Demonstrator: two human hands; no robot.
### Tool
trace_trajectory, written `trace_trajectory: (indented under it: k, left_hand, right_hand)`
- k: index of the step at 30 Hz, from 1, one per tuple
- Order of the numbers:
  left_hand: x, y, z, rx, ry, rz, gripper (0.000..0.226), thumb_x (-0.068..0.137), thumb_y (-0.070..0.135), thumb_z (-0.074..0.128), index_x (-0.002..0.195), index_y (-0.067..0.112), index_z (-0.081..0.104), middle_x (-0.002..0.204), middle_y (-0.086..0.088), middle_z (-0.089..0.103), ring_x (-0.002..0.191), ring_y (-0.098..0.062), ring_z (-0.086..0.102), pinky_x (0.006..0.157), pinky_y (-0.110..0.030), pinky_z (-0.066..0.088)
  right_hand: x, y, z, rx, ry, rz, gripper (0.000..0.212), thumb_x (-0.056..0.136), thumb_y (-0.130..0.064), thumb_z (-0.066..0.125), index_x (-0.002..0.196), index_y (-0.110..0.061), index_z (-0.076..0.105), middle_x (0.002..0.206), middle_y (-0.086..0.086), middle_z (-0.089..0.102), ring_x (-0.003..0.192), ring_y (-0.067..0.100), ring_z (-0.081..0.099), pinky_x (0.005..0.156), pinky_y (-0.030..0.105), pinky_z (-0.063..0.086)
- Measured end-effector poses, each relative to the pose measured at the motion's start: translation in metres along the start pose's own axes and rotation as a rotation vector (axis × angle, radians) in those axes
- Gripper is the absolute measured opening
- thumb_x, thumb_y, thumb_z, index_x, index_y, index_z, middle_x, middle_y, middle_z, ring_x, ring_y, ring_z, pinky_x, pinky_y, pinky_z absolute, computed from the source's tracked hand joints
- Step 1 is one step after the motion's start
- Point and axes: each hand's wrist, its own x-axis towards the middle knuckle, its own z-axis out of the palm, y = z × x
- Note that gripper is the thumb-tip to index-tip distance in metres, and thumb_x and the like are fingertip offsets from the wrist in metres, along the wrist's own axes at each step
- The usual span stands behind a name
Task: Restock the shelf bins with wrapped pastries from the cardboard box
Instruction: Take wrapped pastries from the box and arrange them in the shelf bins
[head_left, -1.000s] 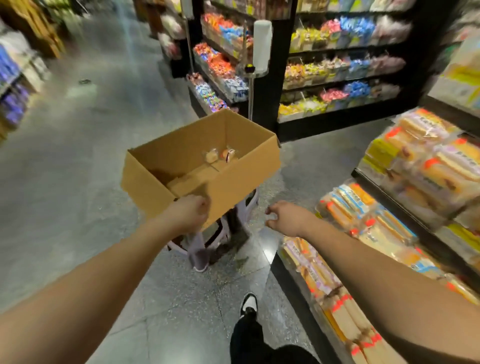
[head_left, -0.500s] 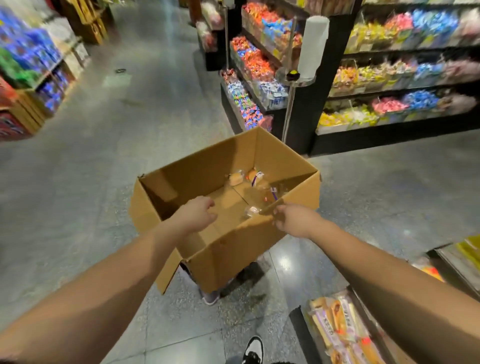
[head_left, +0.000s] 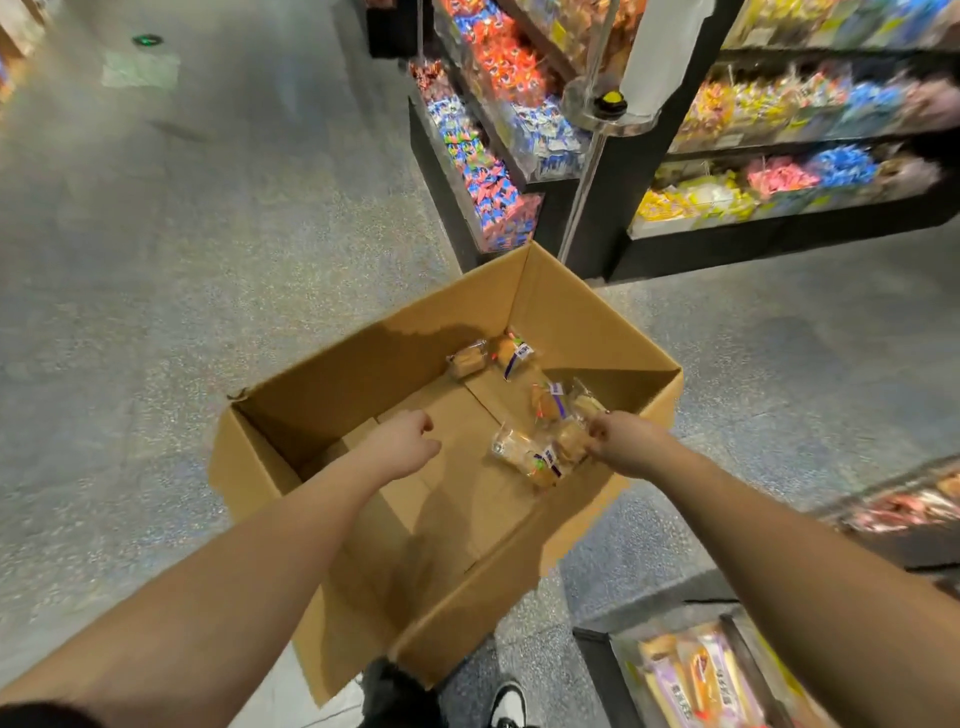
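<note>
An open cardboard box stands in front of me with a few clear-wrapped pastries on its floor. Two wrapped pastries lie in the far corner. My right hand is inside the box at the right and grips a bunch of wrapped pastries, which hang from its fingers. My left hand hovers over the bare middle of the box floor, fingers loosely curled, holding nothing.
A shelf bin with long wrapped breads sits low at the right. Black candy shelves and a metal stand with a plastic bag roll rise behind the box. Grey floor spreads left. My shoe is below the box.
My view has swung left and down onto the box. My right hand went from the box rim down inside and took hold of wrapped pastries. My left hand left the rim and moved over the floor.
</note>
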Motion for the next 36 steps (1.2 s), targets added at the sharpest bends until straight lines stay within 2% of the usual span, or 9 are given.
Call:
trace_trajectory:
  k: [4,9,12,17,20,23,28,31,36]
  left_hand:
    - [0.049,-0.016,-0.009,-0.004,-0.058,0.0,0.044,0.096,0.032,0.055,0.136,0.013,0.053,0.135,-0.008,0.056,0.115,-0.024,0.058,0.091,-0.031,0.048]
    - [0.107,-0.022,-0.004,-0.03,-0.101,-0.053,0.043,0.095,0.03,0.055,0.134,0.012,0.054,0.132,-0.009,0.058,0.109,-0.025,0.06,0.084,-0.03,0.048]
    - [0.143,-0.017,0.005,-0.09,-0.099,-0.102,0.044,0.095,0.029,0.055,0.136,0.011,0.053,0.133,-0.01,0.056,0.11,-0.025,0.059,0.079,-0.028,0.044]
    - [0.208,-0.002,0.027,-0.189,-0.038,-0.23,0.05,0.095,0.025,0.052,0.142,0.008,0.043,0.14,-0.013,0.044,0.114,-0.027,0.054,0.08,-0.027,0.038]
    - [0.248,0.009,0.046,-0.22,-0.024,-0.281,0.051,0.094,0.022,0.053,0.143,0.009,0.04,0.145,-0.008,0.034,0.107,-0.026,0.055,0.082,-0.032,0.045]
    - [0.286,0.019,0.067,-0.138,0.0,-0.213,0.056,0.093,0.019,0.053,0.146,0.012,0.036,0.158,-0.003,0.019,0.126,-0.028,0.047,0.099,-0.04,0.047]
    - [0.336,0.028,0.087,0.251,0.07,-0.08,0.06,0.096,0.024,0.048,0.151,0.02,0.023,0.165,0.0,0.005,0.141,-0.031,0.024,0.11,-0.043,0.031]
    - [0.354,0.027,0.099,0.356,0.065,-0.088,0.067,0.097,0.027,0.045,0.155,0.017,0.012,0.164,-0.005,0.01,0.144,-0.032,0.018,0.115,-0.044,0.02]
    - [0.352,0.024,0.125,0.289,0.096,-0.145,0.071,0.092,0.036,0.049,0.153,0.013,0.021,0.147,-0.006,0.035,0.13,-0.028,0.033,0.102,-0.038,0.029]
  right_hand:
    - [0.04,-0.006,0.0,-0.038,-0.048,0.086,0.033,0.096,-0.031,0.052,0.121,-0.014,0.064,0.115,0.007,0.065,0.091,0.021,0.057,0.079,0.033,0.05]
    - [0.091,-0.015,0.002,-0.018,-0.149,0.1,0.033,0.1,-0.029,0.051,0.124,-0.01,0.062,0.119,0.009,0.066,0.102,0.022,0.061,0.091,0.036,0.051]
    - [0.132,-0.011,0.005,-0.021,-0.187,0.087,0.031,0.098,-0.024,0.052,0.127,-0.013,0.06,0.121,0.008,0.064,0.103,0.022,0.058,0.086,0.031,0.046]
    - [0.223,0.003,0.013,-0.084,-0.218,0.002,0.034,0.098,-0.029,0.051,0.125,-0.012,0.063,0.117,0.01,0.063,0.108,0.026,0.06,0.087,0.033,0.047]
    - [0.281,0.009,0.014,-0.105,-0.221,-0.043,0.041,0.097,-0.024,0.048,0.135,-0.011,0.055,0.129,0.012,0.057,0.114,0.029,0.057,0.095,0.038,0.049]
    - [0.331,0.013,0.02,-0.082,-0.224,-0.048,0.047,0.099,-0.027,0.049,0.144,-0.014,0.048,0.143,0.013,0.046,0.125,0.03,0.051,0.102,0.039,0.046]
    - [0.388,0.013,0.043,-0.081,-0.163,-0.065,0.05,0.096,-0.021,0.051,0.145,-0.019,0.042,0.146,0.006,0.037,0.132,0.029,0.04,0.101,0.044,0.043]
    - [0.409,0.002,0.053,-0.137,-0.103,-0.151,0.061,0.094,-0.014,0.055,0.151,-0.021,0.033,0.158,0.003,0.024,0.142,0.026,0.028,0.108,0.046,0.041]
    - [0.419,-0.002,0.075,-0.066,-0.192,-0.032,0.078,0.096,-0.011,0.053,0.159,-0.027,0.008,0.166,-0.002,0.006,0.144,0.031,0.03,0.11,0.048,0.04]
